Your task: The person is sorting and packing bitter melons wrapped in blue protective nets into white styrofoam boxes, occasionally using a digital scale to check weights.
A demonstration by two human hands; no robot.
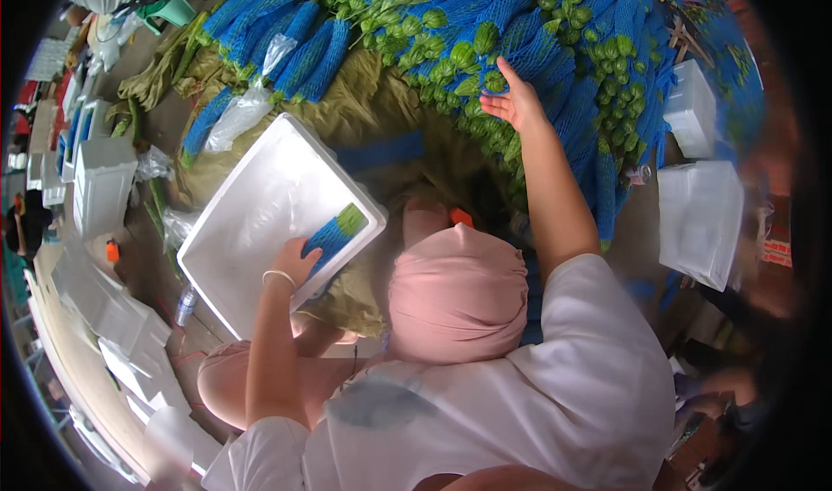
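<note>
Inside a white foam box (260, 175), tilted on my left, lies a long green vegetable in a blue foam net sleeve (328, 241). My left hand (299, 261) rests on its near end with the fingers curled round it; a pale band circles that wrist. Stretched out ahead and to the right, my right hand (517, 101) is open, thumb and fingers apart and nothing in them. It hovers over a large pile of similar net-sleeved vegetables (563, 66), their green ends facing me. I cannot make out the exact kind of vegetable.
Clear plastic bags (238, 120) lie beyond the box, on olive-brown cloth (373, 84). White foam boxes (702, 222) stand at the right, more (100, 183) at the left. A bottle (185, 305) is beside my box. Another person's arm (724, 383) shows at the lower right.
</note>
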